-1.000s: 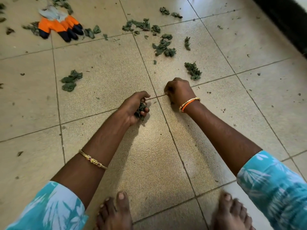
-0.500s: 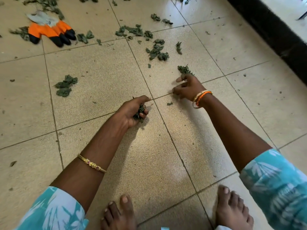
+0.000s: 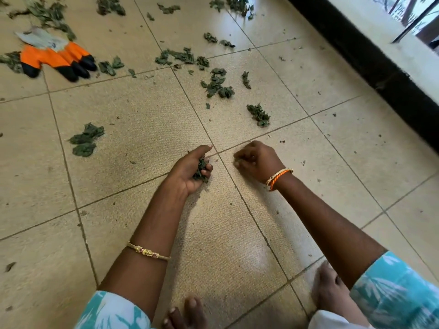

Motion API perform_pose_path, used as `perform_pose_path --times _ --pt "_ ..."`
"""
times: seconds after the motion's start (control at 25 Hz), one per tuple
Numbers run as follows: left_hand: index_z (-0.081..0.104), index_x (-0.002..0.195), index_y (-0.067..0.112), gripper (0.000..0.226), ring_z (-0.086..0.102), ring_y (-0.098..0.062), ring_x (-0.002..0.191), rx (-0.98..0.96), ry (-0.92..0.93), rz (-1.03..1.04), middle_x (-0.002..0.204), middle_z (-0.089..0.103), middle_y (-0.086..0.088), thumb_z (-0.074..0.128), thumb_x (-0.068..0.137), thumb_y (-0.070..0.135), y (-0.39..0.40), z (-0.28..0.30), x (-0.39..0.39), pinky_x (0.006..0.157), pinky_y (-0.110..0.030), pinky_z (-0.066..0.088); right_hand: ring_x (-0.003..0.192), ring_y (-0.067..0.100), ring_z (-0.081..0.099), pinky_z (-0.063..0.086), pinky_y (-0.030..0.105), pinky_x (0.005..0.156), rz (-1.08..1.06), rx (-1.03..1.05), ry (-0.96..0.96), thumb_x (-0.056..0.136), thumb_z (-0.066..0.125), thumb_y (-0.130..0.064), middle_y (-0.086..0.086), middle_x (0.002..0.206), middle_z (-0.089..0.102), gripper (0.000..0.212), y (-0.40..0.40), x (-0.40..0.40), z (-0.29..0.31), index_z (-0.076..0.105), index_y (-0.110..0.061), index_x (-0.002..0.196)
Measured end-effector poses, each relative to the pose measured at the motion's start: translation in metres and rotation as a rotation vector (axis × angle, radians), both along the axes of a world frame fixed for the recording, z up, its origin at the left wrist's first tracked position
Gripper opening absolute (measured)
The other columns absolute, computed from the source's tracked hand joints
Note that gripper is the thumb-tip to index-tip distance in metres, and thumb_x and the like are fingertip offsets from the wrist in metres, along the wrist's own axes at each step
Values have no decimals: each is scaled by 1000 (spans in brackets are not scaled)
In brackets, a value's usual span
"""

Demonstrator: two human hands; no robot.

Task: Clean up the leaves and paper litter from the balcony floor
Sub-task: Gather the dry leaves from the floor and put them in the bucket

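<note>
Hands low on tiles — left hand (image 3: 190,168) clutching leaves (image 3: 201,172), right hand (image 3: 255,160) pinching leaf bits (image 3: 238,160)

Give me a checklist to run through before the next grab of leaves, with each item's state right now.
1. Left hand holds its bunch of leaves firmly: ok, fingers curl round it.
2. Right hand has its small scrap secured: cannot tell, the fingers are curled at the floor but blurred.
3. Next clump lies free ahead of the right hand: ok.
4. Room left in the left hand for more: cannot tell.
5. Gloves worn: not ok, they lie on the floor at far left.
6. A bin or bag for the load in view: not ok, none shows.
</note>
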State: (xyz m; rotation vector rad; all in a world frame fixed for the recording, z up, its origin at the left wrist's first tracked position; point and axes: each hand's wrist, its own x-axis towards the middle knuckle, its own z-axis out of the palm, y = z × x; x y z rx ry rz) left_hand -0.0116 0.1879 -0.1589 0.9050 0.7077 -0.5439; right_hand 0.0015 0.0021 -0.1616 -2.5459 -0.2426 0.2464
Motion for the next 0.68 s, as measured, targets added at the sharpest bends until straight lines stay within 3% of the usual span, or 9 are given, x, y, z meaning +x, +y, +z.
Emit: perform_pose_path --times 0.16,0.36,0.44,0.52,0.6,0.68 --pt "46 75 14 24 44 -4 40 -21 -12 -4 64 46 0 61 92 21 -2 4 1 32 -13 30 87 30 60 46 31 76 116 -147 -104 83 62 -3 16 96 63 14 15 0 -2 72 -3 93" --pt "58 81 8 22 46 -3 39 116 -69 -72 82 67 -7 57 96 24 -7 13 10 35 -13 33 81 22 64 49 25 73 124 -222 -13 79 65 -4 9 86 69 11 20 19 12 71 -8 88" --pt "61 89 4 24 46 -4 39 197 -68 -117 93 70 -12 54 98 25 -6 15 16 35 -13 34 71 18 63 53 27 69 -49 -40 22 74 69 -3 4 74 66 9 18 23 21 67 -11 79" --pt "62 95 2 26 46 -4 39 226 -64 -195 100 69 -15 50 100 25 -6 21 24 35 -13 34 65 20 64 57 33 67 -236 296 82 73 72 -4 4 67 62 16 20 26 33 61 -15 76" --pt "62 100 2 27 47 -5 41 247 -79 -257 98 70 -18 50 100 25 -12 31 35 35 -13 35 65 22 66 59 35 64 -263 568 117 72 76 -4 12 67 64 22 23 34 43 58 -16 77" --pt "62 93 4 24 47 -5 42 269 -109 -279 85 68 -14 51 99 25 -16 45 51 34 -13 34 67 18 68 57 27 60 -196 561 20 73 78 -9 12 69 67 23 28 46 48 57 -16 78"
